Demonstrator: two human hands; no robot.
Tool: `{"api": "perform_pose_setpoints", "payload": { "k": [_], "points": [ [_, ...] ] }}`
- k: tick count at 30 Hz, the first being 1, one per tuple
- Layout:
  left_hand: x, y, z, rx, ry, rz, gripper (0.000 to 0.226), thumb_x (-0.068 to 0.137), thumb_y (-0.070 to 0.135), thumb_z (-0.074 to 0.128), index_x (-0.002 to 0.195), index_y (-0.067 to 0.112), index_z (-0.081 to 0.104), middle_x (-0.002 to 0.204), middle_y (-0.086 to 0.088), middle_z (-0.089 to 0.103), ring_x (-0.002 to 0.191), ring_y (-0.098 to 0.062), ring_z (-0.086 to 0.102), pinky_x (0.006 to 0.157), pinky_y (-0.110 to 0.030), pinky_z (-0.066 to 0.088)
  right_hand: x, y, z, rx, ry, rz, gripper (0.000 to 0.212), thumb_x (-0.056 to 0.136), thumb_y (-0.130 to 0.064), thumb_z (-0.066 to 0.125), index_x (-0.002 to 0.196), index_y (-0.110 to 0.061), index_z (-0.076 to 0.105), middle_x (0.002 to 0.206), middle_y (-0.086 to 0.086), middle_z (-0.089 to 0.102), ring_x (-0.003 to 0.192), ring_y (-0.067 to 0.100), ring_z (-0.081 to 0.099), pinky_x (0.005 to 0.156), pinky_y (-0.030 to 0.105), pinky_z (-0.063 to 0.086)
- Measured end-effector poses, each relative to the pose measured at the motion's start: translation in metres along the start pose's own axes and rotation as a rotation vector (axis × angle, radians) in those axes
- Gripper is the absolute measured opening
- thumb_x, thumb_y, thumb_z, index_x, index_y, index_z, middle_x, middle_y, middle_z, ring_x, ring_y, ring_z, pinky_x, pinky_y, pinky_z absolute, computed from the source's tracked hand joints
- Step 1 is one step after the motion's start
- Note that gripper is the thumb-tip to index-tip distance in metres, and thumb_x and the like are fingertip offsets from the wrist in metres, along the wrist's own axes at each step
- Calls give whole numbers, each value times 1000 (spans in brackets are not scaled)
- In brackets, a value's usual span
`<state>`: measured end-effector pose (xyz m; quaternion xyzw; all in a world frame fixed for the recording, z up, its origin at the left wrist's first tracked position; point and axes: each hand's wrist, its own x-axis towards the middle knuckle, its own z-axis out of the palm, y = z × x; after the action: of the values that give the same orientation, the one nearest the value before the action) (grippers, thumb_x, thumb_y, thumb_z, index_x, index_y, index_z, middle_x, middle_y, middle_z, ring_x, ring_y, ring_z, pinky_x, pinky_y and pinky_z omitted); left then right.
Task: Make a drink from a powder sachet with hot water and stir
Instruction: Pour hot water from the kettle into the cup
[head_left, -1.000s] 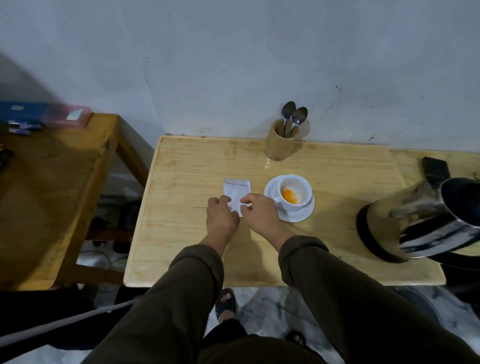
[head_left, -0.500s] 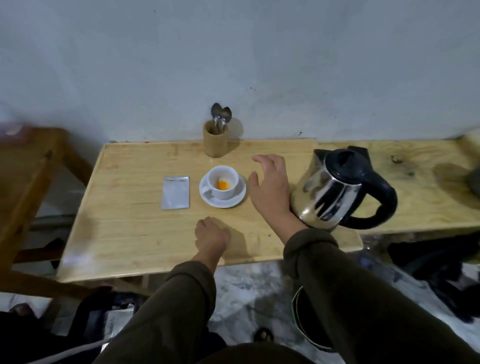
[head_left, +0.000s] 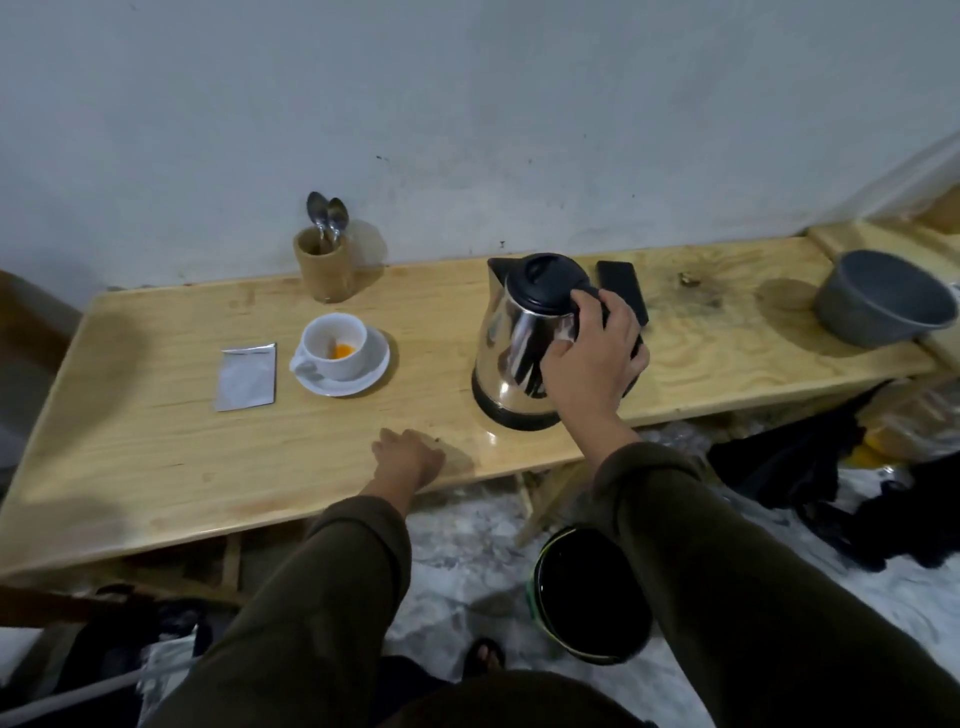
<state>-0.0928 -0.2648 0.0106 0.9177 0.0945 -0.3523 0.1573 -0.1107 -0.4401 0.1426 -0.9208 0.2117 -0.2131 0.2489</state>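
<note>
Right hand clasps the kettle handle; left hand rests loosely curled; sachet bears no legible writing.

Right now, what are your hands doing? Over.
Right hand gripping kettle handle. Left hand resting on table. Cup holds orange powder, no water. Path to cup clear.
</note>
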Motion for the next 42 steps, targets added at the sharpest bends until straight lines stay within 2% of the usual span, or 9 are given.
{"api": "perform_pose_setpoints", "payload": {
  "k": [8, 12, 16, 19, 22, 25, 30, 35, 42],
  "points": [
    [-14, 4, -4, 28, 22, 3, 68, 94, 40, 44, 149, 4, 25, 153, -23, 20, 141, -39, 26, 118, -39, 24, 22, 30, -6, 310, -51, 257, 57, 79, 0, 58, 131, -19, 43, 134, 9, 44, 123, 28, 46, 105, 44, 42],
    [-21, -4, -8, -89, 11, 23, 71, 89, 46, 44, 145, 4, 35, 151, -16, 30, 138, -37, 33, 117, -39, 29, 34, 37, -11, 395, -141, 493, 36, 84, -1, 57, 120, -9, 52, 126, 15, 55, 117, 34, 54, 94, 38, 46],
    [-21, -14, -13, -368, 51, -13, 58, 91, 41, 48, 140, 10, 45, 150, -10, 41, 135, -31, 43, 114, -36, 34, 34, 36, -13, 431, -158, 535, 29, 87, -2, 54, 116, -7, 55, 121, 16, 60, 113, 34, 56, 86, 36, 47],
    [-21, -23, -17, -665, 115, -77, 58, 95, 35, 48, 146, 8, 35, 150, -16, 42, 137, -34, 42, 111, -39, 36, 33, 26, -10, 460, -136, 479, 23, 85, 0, 52, 106, -8, 58, 110, 15, 63, 102, 32, 60, 76, 32, 46],
    [-15, -35, -23, -871, 108, -124, 70, 92, 45, 50, 147, 5, 32, 150, -17, 40, 136, -37, 43, 113, -44, 37, 38, 9, -9, 375, -143, 342, 22, 81, 2, 52, 100, -9, 58, 100, 12, 62, 90, 28, 59, 73, 31, 45],
    [9, -55, -20, -1022, 98, -180, 83, 82, 59, 50, 142, 3, 39, 146, -16, 46, 131, -37, 47, 111, -48, 39, 43, -11, -10, 260, -162, 210, 26, 78, 2, 53, 101, -9, 58, 108, 13, 62, 94, 29, 58, 85, 39, 50],
    [-26, -48, -53, -1241, 36, -267, 59, 97, 48, 37, 139, 7, 42, 139, -12, 51, 130, -33, 47, 104, -42, 39, 46, -45, -5, 143, -219, 55, 27, 77, -3, 55, 103, -11, 59, 107, 13, 63, 101, 33, 58, 96, 50, 46],
    [-14, -62, -81, -1355, 67, -267, 67, 95, 60, 26, 144, 16, 38, 143, -12, 48, 129, -31, 49, 107, -47, 43, 50, -80, 7, 32, -278, -124, 29, 75, -3, 54, 102, -13, 59, 103, 12, 65, 98, 33, 58, 87, 41, 49],
    [-2, -78, -120, -1444, 61, -273, 64, 96, 56, 30, 145, 16, 34, 146, -13, 43, 132, -31, 46, 109, -47, 41, 62, -125, 28, -178, -393, -345, 27, 77, -2, 51, 101, -14, 56, 86, 11, 58, 87, 35, 59, 64, 31, 36]
  ]
}}
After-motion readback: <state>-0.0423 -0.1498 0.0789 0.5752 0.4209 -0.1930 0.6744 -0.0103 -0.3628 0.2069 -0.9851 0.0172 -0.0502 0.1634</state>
